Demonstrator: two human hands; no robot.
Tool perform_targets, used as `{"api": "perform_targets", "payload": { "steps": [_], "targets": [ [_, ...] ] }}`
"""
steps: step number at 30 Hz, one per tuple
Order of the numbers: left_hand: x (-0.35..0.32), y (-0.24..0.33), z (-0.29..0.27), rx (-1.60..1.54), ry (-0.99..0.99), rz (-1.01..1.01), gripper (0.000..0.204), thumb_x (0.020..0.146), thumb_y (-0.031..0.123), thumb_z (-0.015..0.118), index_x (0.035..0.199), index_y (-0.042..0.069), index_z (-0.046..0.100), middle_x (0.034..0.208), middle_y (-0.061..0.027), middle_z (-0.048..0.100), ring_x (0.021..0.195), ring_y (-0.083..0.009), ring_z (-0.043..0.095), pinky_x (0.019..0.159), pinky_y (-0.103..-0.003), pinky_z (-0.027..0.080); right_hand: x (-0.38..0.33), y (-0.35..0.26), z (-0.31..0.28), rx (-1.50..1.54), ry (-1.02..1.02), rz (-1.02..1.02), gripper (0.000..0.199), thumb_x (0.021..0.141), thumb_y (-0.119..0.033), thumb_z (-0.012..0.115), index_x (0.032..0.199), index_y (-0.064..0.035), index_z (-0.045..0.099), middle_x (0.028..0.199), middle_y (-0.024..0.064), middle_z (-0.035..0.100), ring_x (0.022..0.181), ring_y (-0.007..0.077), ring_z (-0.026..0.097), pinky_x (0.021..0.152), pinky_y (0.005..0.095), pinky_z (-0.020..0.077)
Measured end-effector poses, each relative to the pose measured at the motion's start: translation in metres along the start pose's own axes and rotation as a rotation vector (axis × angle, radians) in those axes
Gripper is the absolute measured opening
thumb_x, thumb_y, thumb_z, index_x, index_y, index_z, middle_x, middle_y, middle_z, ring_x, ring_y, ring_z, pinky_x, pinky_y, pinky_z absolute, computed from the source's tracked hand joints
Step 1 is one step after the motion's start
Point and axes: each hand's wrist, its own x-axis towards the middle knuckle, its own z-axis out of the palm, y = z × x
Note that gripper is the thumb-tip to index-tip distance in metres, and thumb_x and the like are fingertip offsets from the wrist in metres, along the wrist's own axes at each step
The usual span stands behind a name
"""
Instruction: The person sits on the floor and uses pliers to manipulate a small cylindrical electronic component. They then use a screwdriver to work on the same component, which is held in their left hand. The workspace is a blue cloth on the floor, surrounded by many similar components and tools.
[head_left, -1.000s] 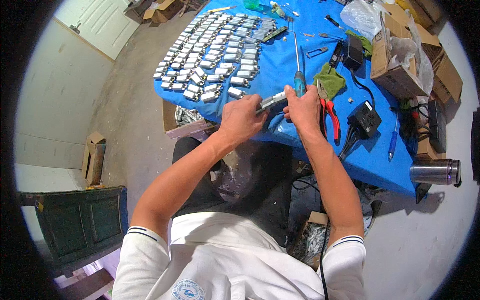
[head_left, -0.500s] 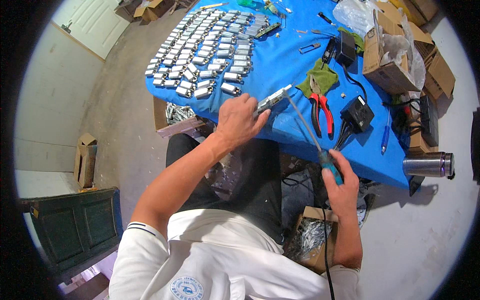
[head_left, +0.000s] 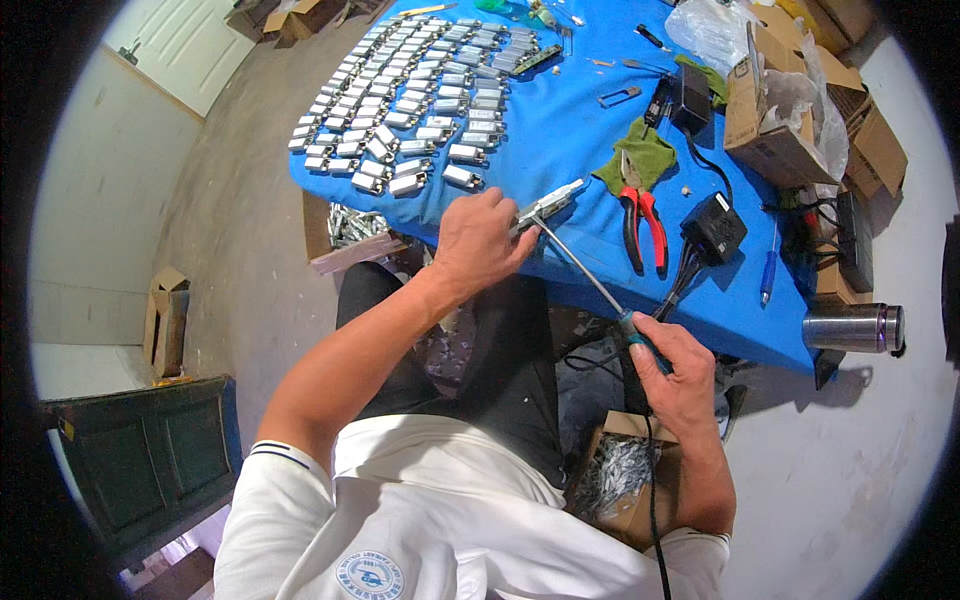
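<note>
My left hand [head_left: 478, 238] is closed around one end of a slim silver metal piece [head_left: 556, 204], its far end pointing up and right over the blue cloth. In my right hand [head_left: 680, 375] is a screwdriver [head_left: 590, 274] with a teal and dark handle and a long thin shaft. The shaft slants up and left, and its tip meets the metal piece close to my left fingertips. Exactly where the tip touches is too small to make out. Beyond my left hand lie rows of small silver metal-cased parts [head_left: 408, 120].
Pliers [head_left: 646, 215] with red and black handles lie partly on a green cloth [head_left: 652, 150]. Right of them are a black box with wires [head_left: 712, 228], a blue pen [head_left: 769, 270] and a steel flask [head_left: 850, 328]. Boxes of metal pieces [head_left: 355, 226] stand below the table.
The screwdriver tip has moved from the far end of the metal piece down and left, nearer my left fingers. My right hand has shifted slightly lower, its grip on the handle changed.
</note>
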Motion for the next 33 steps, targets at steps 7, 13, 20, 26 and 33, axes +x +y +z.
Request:
{"api": "perform_targets", "payload": {
  "steps": [7, 13, 20, 26, 33],
  "targets": [
    [-0.001, -0.002, 0.001, -0.016, 0.033, 0.03, 0.035, 0.08, 0.033, 0.071, 0.073, 0.001, 0.058, 0.072, -0.0134, 0.051, 0.066, -0.0326, 0.054, 0.061, -0.043, 0.043, 0.003, 0.003, -0.002, -0.075, -0.007, -0.104, 0.034, 0.08, -0.006, 0.069, 0.114, -0.0053, 0.067, 0.094, 0.0152, 0.067, 0.081, 0.0298, 0.066, 0.07, 0.0367, 0.0531],
    [0.004, -0.005, 0.004, 0.011, 0.01, 0.05, 0.035, 0.081, 0.033, 0.069, 0.073, 0.002, 0.058, 0.072, -0.013, 0.051, 0.064, -0.0325, 0.055, 0.058, -0.042, 0.044, 0.015, 0.005, -0.007, -0.165, -0.066, -0.213, 0.036, 0.08, -0.006, 0.069, 0.115, -0.0047, 0.066, 0.091, 0.015, 0.065, 0.075, 0.0311, 0.065, 0.065, 0.0379, 0.0523],
    [0.013, -0.009, 0.002, 0.021, -0.114, 0.025, 0.039, 0.083, 0.037, 0.067, 0.072, 0.0, 0.06, 0.075, -0.0143, 0.055, 0.064, -0.0339, 0.058, 0.057, -0.043, 0.047, 0.034, 0.006, -0.02, -0.014, -0.135, -0.109, 0.032, 0.083, -0.006, 0.067, 0.115, -0.0027, 0.066, 0.083, 0.0151, 0.066, 0.07, 0.028, 0.065, 0.063, 0.0342, 0.0507],
    [0.013, -0.009, 0.002, -0.002, -0.095, -0.004, 0.041, 0.083, 0.039, 0.067, 0.071, 0.0, 0.06, 0.075, -0.0142, 0.056, 0.065, -0.0339, 0.059, 0.058, -0.043, 0.048, 0.04, 0.01, -0.025, 0.147, -0.201, 0.153, 0.029, 0.085, -0.008, 0.066, 0.113, -0.0012, 0.067, 0.077, 0.0156, 0.066, 0.071, 0.0211, 0.066, 0.065, 0.0311, 0.0493],
    [0.014, -0.007, 0.004, 0.028, -0.109, -0.044, 0.041, 0.081, 0.04, 0.069, 0.071, 0.001, 0.06, 0.075, -0.0132, 0.057, 0.065, -0.0329, 0.06, 0.059, -0.043, 0.048, 0.028, 0.005, -0.017, -0.082, -0.201, 0.107, 0.036, 0.089, -0.018, 0.066, 0.123, -0.0057, 0.063, 0.104, 0.012, 0.071, 0.089, 0.0289, 0.069, 0.082, 0.0331, 0.0526]
  ]
}}
